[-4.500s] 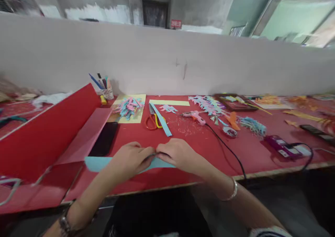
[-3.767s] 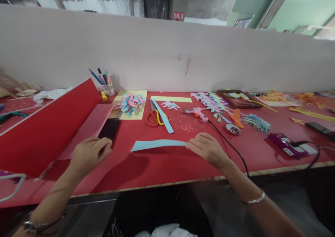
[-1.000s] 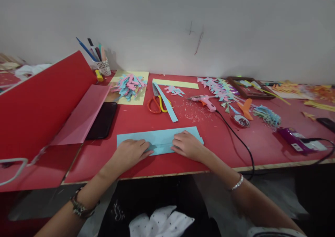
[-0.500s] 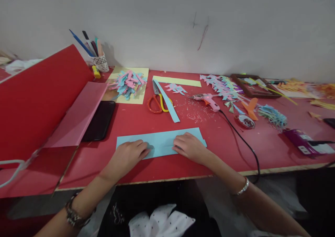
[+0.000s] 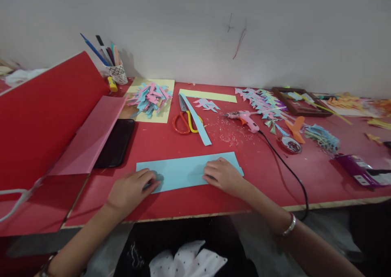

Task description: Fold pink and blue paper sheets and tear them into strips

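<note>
A folded strip of light blue paper [image 5: 180,171] lies flat near the table's front edge. At its left end, my left hand [image 5: 131,189] has its fingers curled together on the near edge. My right hand [image 5: 221,175] is closed in the same way on the right part of the paper, fingertips pressed against the front fold. Beyond it lie scissors [image 5: 184,122] with one red and one yellow handle, partly covered by a narrow blue paper strip [image 5: 198,124]. What sits under my fingertips is hidden.
A pink glue gun [image 5: 244,118] with a black cable [image 5: 284,163] lies to the right. Cut paper pieces [image 5: 149,97] are heaped at back left. A black phone [image 5: 116,142], a pen cup [image 5: 117,73], a raised red board [image 5: 45,118] and a brown tray [image 5: 302,106] surround the area.
My left hand has slid left along the paper's near edge to its left end. My right hand stays at nearly the same place on the paper. The view has shifted slightly.
</note>
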`<state>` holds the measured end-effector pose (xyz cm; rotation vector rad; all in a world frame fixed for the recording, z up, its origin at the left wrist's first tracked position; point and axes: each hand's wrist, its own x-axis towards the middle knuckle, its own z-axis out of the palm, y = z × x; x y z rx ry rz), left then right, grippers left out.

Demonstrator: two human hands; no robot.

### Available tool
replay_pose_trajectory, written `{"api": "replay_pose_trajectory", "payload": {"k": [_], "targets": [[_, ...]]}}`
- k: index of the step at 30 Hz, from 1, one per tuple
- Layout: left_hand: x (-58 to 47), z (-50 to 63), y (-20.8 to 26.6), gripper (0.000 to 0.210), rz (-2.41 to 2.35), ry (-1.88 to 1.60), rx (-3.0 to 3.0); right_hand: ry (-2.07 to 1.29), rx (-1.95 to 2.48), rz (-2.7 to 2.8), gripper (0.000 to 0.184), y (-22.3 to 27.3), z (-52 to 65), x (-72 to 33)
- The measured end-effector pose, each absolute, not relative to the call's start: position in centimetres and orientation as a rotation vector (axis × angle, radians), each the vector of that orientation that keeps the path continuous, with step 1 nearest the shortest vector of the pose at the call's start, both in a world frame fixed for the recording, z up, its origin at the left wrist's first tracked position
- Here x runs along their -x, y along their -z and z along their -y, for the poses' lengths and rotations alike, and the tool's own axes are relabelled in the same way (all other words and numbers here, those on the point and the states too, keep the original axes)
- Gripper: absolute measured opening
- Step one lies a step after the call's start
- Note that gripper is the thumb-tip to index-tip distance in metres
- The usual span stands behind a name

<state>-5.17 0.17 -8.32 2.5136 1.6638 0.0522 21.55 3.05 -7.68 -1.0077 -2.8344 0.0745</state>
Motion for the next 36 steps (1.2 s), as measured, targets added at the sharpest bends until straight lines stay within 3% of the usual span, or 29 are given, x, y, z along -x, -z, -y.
{"api": "replay_pose_trajectory", "payload": {"k": [14,21,36], "targets": [[2.6,0.1,7.1,0.02,-1.675,-0.105,-2.504,-0.065,1.246,2.73,0.008,5.6,-0.9,-18.1],[3.0,0.7,7.9,0.02,-1.709,-0.349,-2.413,-0.122,1.354,2.753,0.013,6.4,-0.1,-15.6],[4.1,1.4,8.7,0.027,-1.819,-0.339,-2.38,-0.157,1.462,2.629,0.008,7.2,-0.4,-15.3]]}}
